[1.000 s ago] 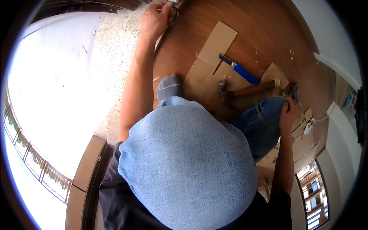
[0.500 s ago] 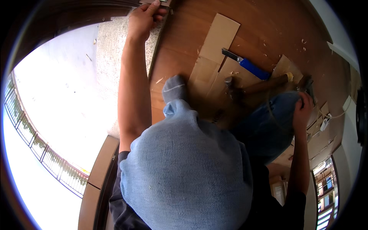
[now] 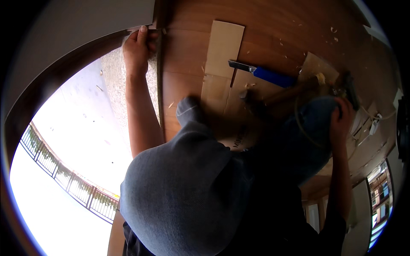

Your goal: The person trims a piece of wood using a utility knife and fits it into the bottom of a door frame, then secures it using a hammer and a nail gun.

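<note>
Person seated over a brown wooden floor. Dark printed letters, set sideways and partly in shadow, mark the cardboard lying at the centre. The grey panel at far left is flat and plain, with a dark edge. The left hand is at its right corner, thumb against the edge and other fingers curled narrow; whether they grip it cannot be told. The right hand lies on the blue trouser knee at right, fingers loosely apart. On the cardboard, beyond the knee, rests a blue-handled tool with a dark blade; nearer lies a hammer, dim in shadow, its wooden handle pale-ended
</note>
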`<state>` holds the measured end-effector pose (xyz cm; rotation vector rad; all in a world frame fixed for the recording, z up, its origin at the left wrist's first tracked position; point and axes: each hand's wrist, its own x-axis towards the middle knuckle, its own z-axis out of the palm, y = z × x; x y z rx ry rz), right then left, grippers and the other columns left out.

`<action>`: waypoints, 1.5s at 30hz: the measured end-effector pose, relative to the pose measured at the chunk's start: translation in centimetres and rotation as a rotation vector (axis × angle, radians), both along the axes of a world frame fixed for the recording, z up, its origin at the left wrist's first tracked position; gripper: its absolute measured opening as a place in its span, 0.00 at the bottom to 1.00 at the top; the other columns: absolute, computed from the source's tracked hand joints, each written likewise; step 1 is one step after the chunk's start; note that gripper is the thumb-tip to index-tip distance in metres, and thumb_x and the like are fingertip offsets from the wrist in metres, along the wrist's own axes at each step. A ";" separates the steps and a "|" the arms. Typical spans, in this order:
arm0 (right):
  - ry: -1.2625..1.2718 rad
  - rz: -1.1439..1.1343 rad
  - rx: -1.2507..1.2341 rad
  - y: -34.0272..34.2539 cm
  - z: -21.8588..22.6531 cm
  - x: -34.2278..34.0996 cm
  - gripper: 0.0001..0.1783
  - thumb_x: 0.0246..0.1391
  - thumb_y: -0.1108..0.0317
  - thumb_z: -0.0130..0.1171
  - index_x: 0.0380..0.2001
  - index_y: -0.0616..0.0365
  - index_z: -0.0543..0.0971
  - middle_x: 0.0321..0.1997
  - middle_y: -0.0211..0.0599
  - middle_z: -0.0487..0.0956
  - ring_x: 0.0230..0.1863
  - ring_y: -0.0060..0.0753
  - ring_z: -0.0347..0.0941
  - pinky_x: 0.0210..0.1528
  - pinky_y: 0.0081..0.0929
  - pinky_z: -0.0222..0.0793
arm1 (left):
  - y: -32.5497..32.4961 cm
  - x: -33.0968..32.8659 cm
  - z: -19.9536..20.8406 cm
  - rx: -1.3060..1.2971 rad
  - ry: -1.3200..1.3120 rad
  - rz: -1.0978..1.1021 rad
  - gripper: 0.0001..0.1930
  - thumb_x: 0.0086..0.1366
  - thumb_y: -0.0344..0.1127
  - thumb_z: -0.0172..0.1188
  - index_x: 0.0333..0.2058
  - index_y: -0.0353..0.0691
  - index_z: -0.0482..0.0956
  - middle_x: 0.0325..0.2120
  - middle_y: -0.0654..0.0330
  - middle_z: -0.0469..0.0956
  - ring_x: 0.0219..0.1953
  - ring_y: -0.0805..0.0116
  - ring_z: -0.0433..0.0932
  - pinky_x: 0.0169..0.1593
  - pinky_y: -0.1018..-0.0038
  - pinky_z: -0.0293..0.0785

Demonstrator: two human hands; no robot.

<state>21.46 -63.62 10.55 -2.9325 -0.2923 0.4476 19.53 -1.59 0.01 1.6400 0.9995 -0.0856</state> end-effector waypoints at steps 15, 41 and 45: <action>0.091 -0.013 -0.029 0.8 0.8 0.9 0.20 0.62 0.68 0.56 0.56 0.55 0.80 0.62 0.50 0.76 0.66 0.56 0.69 0.70 0.46 0.62 | 1.7 -1.0 -0.9 -0.091 -0.036 0.009 0.18 0.76 0.50 0.62 0.41 0.38 0.83 0.30 0.63 0.85 0.21 0.82 0.73 0.24 0.83 0.70; 0.296 0.920 0.096 28.2 -0.9 -3.8 0.22 0.63 0.56 0.63 0.53 0.58 0.76 0.47 0.49 0.82 0.44 0.50 0.84 0.46 0.46 0.81 | 2.3 -0.5 -1.2 -0.150 -0.105 -0.025 0.21 0.72 0.51 0.66 0.33 0.37 0.85 0.20 0.66 0.77 0.18 0.77 0.71 0.23 0.76 0.66; 0.353 0.709 0.146 37.0 -1.5 -3.3 0.25 0.67 0.55 0.61 0.58 0.60 0.74 0.48 0.54 0.82 0.41 0.58 0.84 0.43 0.54 0.82 | 2.8 -0.4 -1.0 -0.100 -0.065 -0.076 0.23 0.70 0.53 0.69 0.34 0.34 0.85 0.21 0.64 0.79 0.19 0.76 0.74 0.25 0.75 0.69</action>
